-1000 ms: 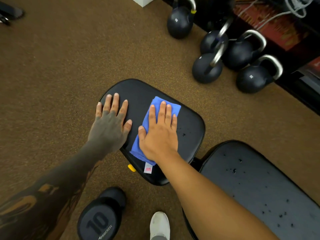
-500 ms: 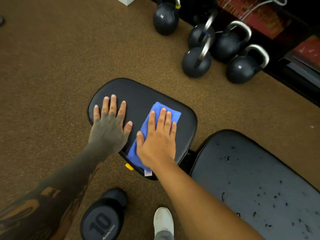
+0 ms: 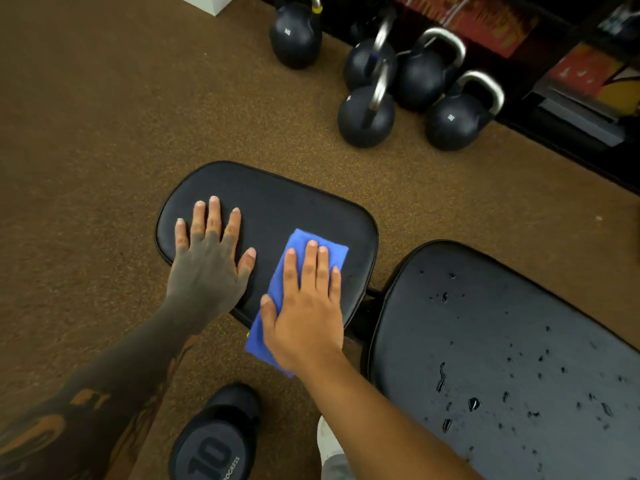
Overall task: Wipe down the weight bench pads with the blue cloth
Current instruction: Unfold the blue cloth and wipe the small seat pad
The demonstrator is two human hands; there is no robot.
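Note:
The bench's small black seat pad [image 3: 284, 202] lies in the middle of the view. My left hand [image 3: 207, 261] rests flat on its left part, fingers spread, holding nothing. My right hand [image 3: 306, 306] presses flat on the folded blue cloth [image 3: 301, 244], which lies on the pad's near right part and hangs over its near edge. The long black back pad [image 3: 502, 358] lies to the right, dotted with several water drops.
Several black kettlebells [image 3: 367, 116] stand on the brown floor at the back, by a dark shelf [image 3: 571, 109]. A black 10 dumbbell [image 3: 214, 441] lies on the floor near my white shoe [image 3: 329, 441] at the bottom.
My right hand has slid the blue cloth toward me, so it now hangs over the seat pad's near edge. My left hand stays flat on the pad.

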